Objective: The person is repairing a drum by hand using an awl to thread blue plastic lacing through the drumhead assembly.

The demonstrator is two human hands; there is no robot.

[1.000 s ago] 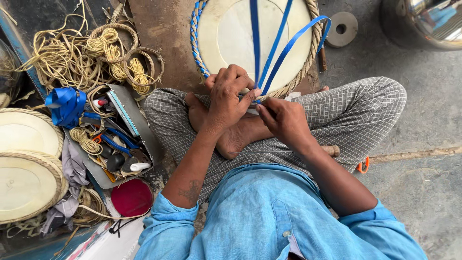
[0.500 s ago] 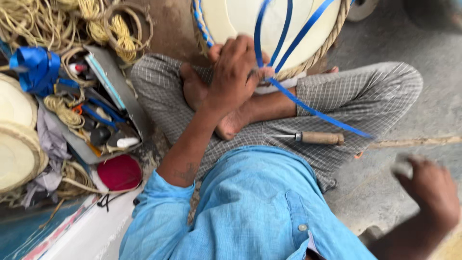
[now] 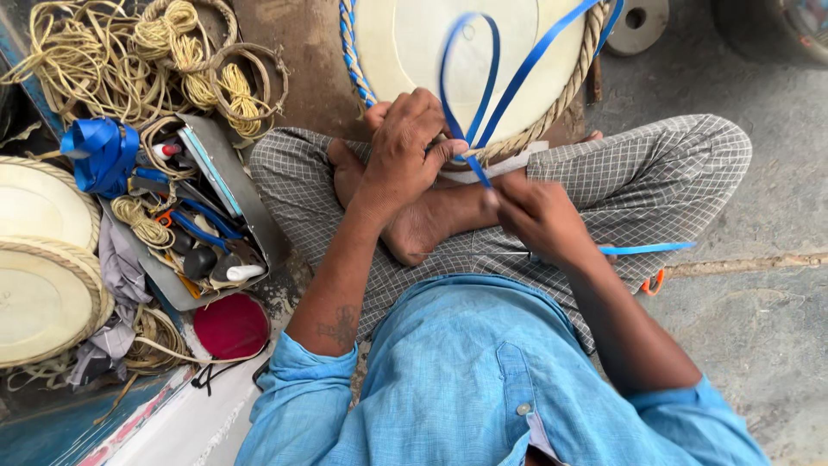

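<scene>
1. At the left edge of the floor lie two round cream discs (image 3: 39, 259) with rope rims, a tray of tools (image 3: 194, 224), a roll of blue ribbon (image 3: 99, 151) and coils of yellow rope (image 3: 129, 60). No hand touches them.
2. The left hand (image 3: 405, 151) presses on the near rim of the big round drum (image 3: 466, 60), which leans at the person's crossed feet. Its fingers are curled closed and pinch the blue strap (image 3: 483, 95) against the rope rim (image 3: 509, 147), just where the strap meets it.
3. The strap makes a loop over the drum face and also runs up to the top right edge of the drum.
4. The right hand (image 3: 539, 216) is just beside the left one, closed around the lower part of the strap. The free end (image 3: 647, 248) comes out to the right of this hand, over the knee.
5. I judge the step is lacing the strap through the rim. The next move seems to need a steady pull with the right hand while the left keeps the pinch, so the loop becomes tight and flat.
</scene>
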